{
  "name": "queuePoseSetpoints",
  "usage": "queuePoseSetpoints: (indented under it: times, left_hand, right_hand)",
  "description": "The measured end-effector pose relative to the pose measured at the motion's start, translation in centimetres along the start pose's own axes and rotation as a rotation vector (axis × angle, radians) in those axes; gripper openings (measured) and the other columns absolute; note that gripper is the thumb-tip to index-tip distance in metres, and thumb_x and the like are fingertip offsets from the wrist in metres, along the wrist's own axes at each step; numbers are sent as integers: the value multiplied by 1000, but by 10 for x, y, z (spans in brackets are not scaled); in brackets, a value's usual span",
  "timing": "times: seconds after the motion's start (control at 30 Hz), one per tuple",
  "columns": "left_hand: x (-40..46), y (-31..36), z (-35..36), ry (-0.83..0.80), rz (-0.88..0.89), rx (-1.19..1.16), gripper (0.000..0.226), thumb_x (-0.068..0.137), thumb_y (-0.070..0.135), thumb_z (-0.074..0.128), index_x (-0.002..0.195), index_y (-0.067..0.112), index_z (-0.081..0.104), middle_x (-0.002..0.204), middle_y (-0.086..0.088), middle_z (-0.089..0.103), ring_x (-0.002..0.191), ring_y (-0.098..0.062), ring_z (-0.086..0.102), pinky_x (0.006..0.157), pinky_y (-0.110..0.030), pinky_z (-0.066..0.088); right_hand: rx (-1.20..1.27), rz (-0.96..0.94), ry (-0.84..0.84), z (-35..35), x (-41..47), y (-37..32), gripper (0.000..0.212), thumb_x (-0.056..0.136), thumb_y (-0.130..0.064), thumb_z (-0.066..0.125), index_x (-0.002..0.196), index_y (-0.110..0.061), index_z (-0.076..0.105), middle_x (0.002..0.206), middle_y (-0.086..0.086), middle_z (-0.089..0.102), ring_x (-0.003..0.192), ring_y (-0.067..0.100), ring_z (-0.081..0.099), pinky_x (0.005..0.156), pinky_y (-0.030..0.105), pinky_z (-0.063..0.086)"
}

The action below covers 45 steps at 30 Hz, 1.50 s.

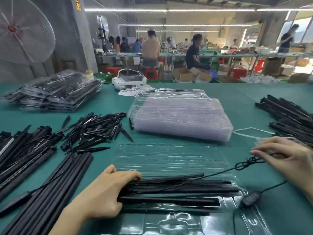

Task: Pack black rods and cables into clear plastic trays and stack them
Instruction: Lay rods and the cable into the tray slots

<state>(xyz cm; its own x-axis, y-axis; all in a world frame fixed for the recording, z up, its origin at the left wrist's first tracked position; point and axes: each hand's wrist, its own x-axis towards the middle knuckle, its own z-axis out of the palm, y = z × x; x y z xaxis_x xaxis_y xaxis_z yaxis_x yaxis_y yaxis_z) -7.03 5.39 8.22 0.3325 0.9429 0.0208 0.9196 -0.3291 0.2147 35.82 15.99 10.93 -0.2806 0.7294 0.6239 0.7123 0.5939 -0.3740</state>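
Observation:
A clear plastic tray (162, 158) lies open on the green table in front of me. Several black rods (177, 189) lie along its near half. My left hand (105, 190) grips the left ends of these rods. A thin black cable (220, 172) with a knotted bundle (249, 162) runs over the rods to the right, and its oval black controller (250, 198) rests at the tray's right edge. My right hand (286, 156) pinches the cable just right of the knot.
A stack of empty clear trays (183, 116) stands behind the open tray. Filled trays (55, 94) are piled at the back left. Loose black rods (39, 175) and pointed spikes (94, 131) lie at the left, more rods (288, 114) at the right. A white headset (128, 80) sits at the table's far edge.

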Motion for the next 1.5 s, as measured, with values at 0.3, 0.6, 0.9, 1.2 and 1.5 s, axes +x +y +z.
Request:
queuePoseSetpoints:
  times: [0.3,0.6,0.9,1.2,1.5]
  left_hand:
    - [-1,-6,0,0,101,5,77,64,23,49,129,60,32,100,43,39,97,9,31,97,-20,20]
    - [0,-8,7,41,153,2,79,60,21,50,132,51,36,102,31,44,100,12,32,98,-20,18]
    - [-8,-18,7,124,59,-204,64,70,39,71,125,56,42,114,36,49,109,10,40,97,-15,25]
    - [-8,-18,12,127,42,-255,37,75,73,53,107,55,57,101,25,51,103,6,45,95,-17,29]
    - [-7,-14,18,144,44,-232,32,87,68,39,113,58,56,101,23,43,102,3,38,95,-18,24]
  right_hand:
    - [-134,63,-266,7,-21,37,19,70,-44,76,82,-53,64,92,-21,62,56,9,57,51,20,41]
    - [-24,-33,-250,20,-10,-15,17,86,-50,61,99,-41,69,112,-17,63,106,6,60,92,40,45]
    - [26,-219,-567,64,-15,-60,28,85,-47,57,112,-41,61,89,-25,56,88,-9,51,89,21,37]
    - [290,-180,-620,58,-17,-67,26,78,-58,67,84,-32,64,73,-13,61,64,2,52,59,12,40]
    - [246,-179,-688,61,-20,-77,25,80,-56,65,80,-32,67,70,-18,65,60,0,58,56,13,42]
